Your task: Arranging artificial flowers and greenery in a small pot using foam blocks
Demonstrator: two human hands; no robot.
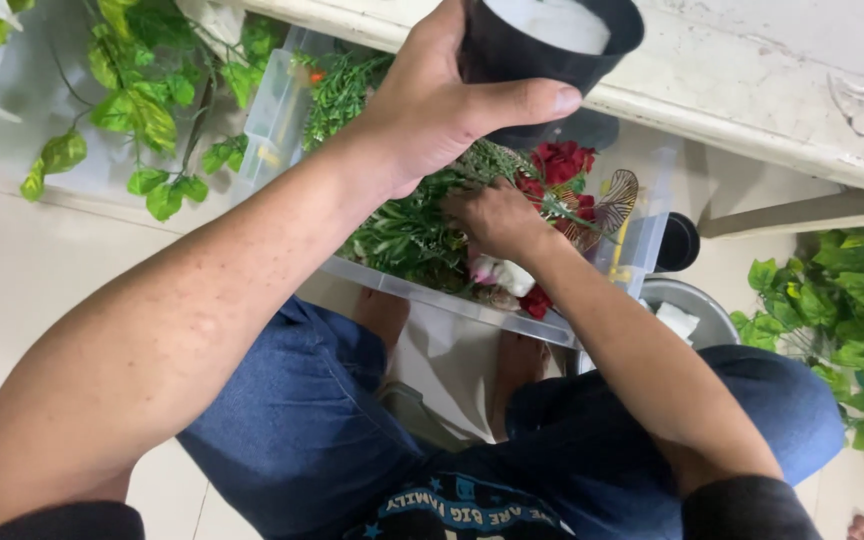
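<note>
Gripping the black pot [542, 45] with my left hand [442, 100], fingers wrapped round its side and thumb pressing along the lower wall, so that hand is clamped tight on it. I'm holding it up above the clear plastic bin [277, 105], tilted a bit toward me, and there's a white filling showing inside the rim. Looks like a thin soft-walled pot to me, probably light, and I'd guess the wall flexes if I squeeze too hard, so taking it around the body like this feels safer than pinching the rim.

My right hand [497, 215] is digging down into the bin, right in the middle of it, closed around the fake green sprigs [402, 235]. Can't really tell which stem my fingers are pinching since they're buried in the leaves. Those stems seem springy and tangly, weigh next to nothing, and best grabbed low on the stalk, not by the leaves.

Just past my right hand in the bin are the red fabric roses [562, 160]. Loose leafy vines [142, 110] are lying left of the bin, and more [852, 320] right of it.
</note>
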